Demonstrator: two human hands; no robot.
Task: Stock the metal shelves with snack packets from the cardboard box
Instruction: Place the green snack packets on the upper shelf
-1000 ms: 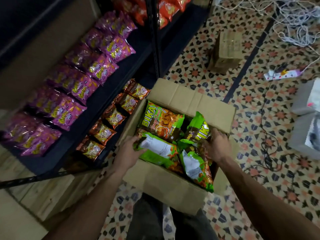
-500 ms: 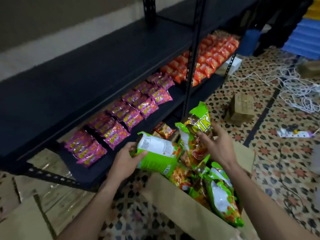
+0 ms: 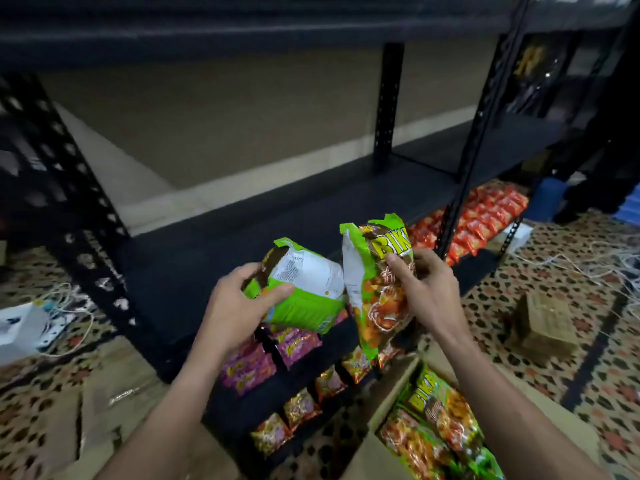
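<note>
Left grip (image 3: 239, 306): closed on a green snack packet (image 3: 308, 289), with fingers and thumb curled round its left end. The packet lies tilted, its white printed back turned up.

Right grip (image 3: 426, 289): closed on a second green packet (image 3: 377, 292), with thumb and fingers pinching its front face in the upper half. This packet hangs nearly upright, printed side toward me.

The inner edges of the two packets meet between my grips. I cannot tell whether they touch.

I hold both packets in the air over the front of a bare black shelf board (image 3: 207, 265) of the metal shelves. The board runs just ahead of and below both grips.

Beneath my left grip, the next shelf down carries purple packets (image 3: 249, 368). A row of small gold packets (image 3: 301, 408) sits on the shelf under those.

Ahead and to the right of my right grip, past a black upright post (image 3: 460, 188), red packets (image 3: 485, 220) cover a low shelf.

The cardboard box (image 3: 367, 455) stands open below my right forearm. More green packets (image 3: 436, 417) lie inside it.

To the right of my right grip, a small brown carton (image 3: 543, 323) rests on the patterned floor (image 3: 606, 393). White cords (image 3: 588, 258) lie beyond the carton.
</note>
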